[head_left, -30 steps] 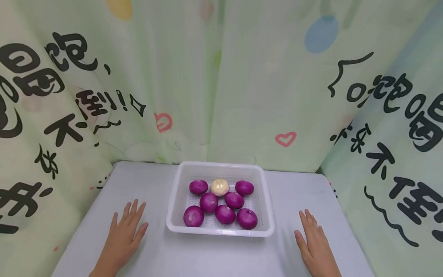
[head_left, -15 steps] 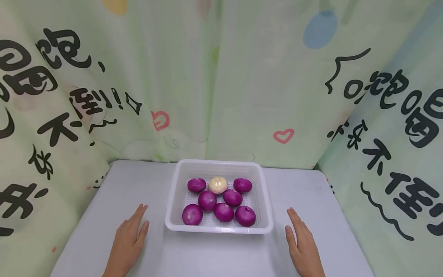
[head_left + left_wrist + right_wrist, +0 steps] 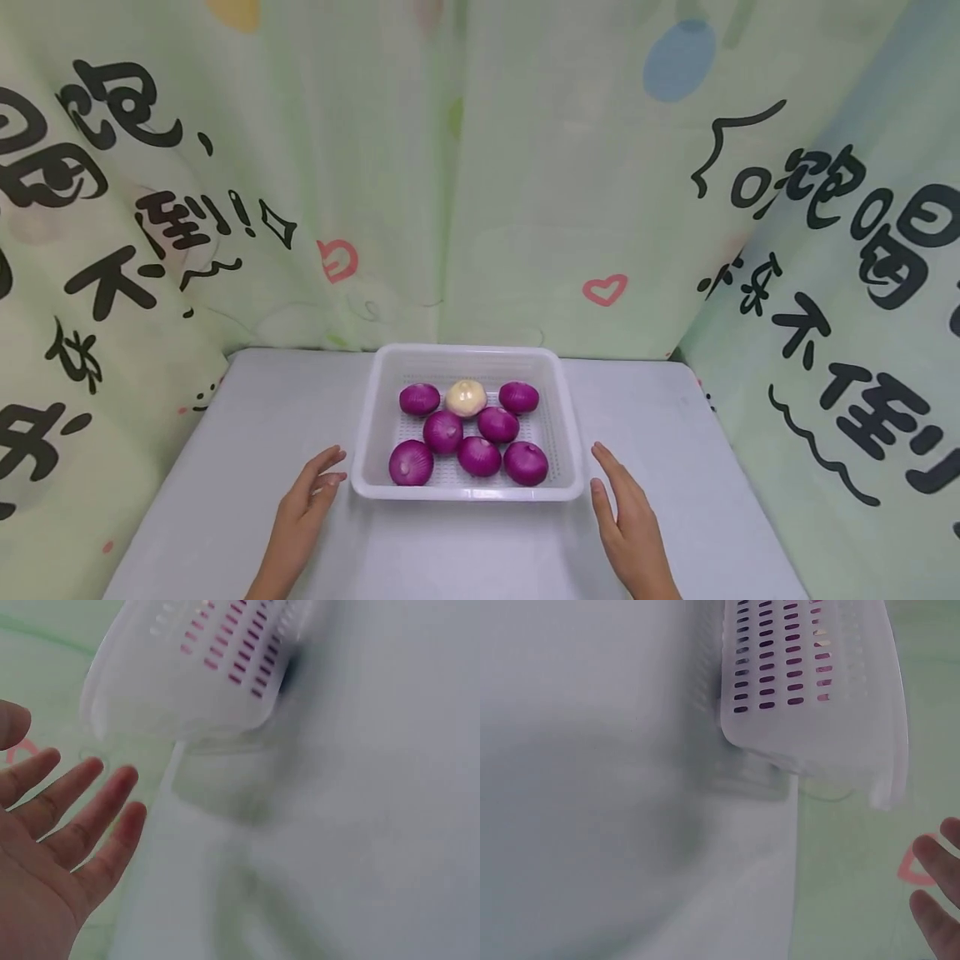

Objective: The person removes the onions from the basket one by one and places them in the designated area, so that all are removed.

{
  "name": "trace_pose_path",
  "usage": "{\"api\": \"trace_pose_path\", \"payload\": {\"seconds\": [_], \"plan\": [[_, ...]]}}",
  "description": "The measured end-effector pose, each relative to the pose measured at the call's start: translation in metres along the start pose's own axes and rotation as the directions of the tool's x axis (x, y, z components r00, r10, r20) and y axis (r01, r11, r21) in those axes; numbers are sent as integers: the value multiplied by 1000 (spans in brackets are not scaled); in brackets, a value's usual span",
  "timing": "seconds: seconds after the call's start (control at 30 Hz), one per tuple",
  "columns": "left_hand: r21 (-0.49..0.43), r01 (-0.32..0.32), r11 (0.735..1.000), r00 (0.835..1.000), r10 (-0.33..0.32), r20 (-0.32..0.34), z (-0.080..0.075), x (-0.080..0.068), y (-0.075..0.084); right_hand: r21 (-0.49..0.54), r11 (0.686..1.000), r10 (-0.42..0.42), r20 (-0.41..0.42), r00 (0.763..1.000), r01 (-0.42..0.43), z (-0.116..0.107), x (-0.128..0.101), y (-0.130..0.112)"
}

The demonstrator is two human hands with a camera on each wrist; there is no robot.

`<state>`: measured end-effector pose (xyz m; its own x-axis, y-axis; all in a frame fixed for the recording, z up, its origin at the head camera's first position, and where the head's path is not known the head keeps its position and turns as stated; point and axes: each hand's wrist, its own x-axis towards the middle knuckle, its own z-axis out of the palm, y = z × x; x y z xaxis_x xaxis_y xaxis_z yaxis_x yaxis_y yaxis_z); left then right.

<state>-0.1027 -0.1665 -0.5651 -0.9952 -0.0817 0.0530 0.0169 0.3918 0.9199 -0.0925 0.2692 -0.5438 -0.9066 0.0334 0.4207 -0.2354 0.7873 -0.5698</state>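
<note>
A white plastic basket (image 3: pixel 465 493) with slotted walls stands on the table in the head view. Several purple onions (image 3: pixel 411 462) lie in it, along with one pale, peeled-looking onion (image 3: pixel 466 398) in the back row. My left hand (image 3: pixel 300 512) is just left of the basket, fingers slightly bent and apart from the rim. Beyond the right wall is my right hand (image 3: pixel 628 521), its fingers fairly straight and pointing forward. Neither hand holds anything. Both wrist views show the basket's side wall (image 3: pixel 172 690) close beyond the fingertips.
The white tabletop (image 3: pixel 450 558) reaches back to a pale green curtain (image 3: pixel 510 208) with dark lettering. More curtain hangs along the left and right sides of the table.
Both hands have moved inward toward the basket's sides, and the left hand has turned with its fingers bending a little. The head view has shifted slightly; the onions keep their places.
</note>
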Motion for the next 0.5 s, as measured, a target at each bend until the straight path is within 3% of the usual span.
{"api": "trace_pose_path", "payload": {"seconds": [0.1, 0.27, 0.4, 0.5], "plan": [[-200, 47, 979, 999, -41, 36, 5, 2, -1, 10, 1000, 3, -2, 1000, -3, 4, 1, -4], [-455, 142, 879, 988, -95, 124, 12, 7, -15, 1, 1000, 17, 17, 1000, -18, 7, 4, -9], [-585, 195, 787, 977, -106, 183, 14, 9, -22, 13, 1000, -26, 5, 1000, 26, 12, 8, -11], [-627, 233, 744, 970, -134, 201, 15, 10, -21, 31, 997, -70, -5, 998, 70, 17, 12, -11]]}}
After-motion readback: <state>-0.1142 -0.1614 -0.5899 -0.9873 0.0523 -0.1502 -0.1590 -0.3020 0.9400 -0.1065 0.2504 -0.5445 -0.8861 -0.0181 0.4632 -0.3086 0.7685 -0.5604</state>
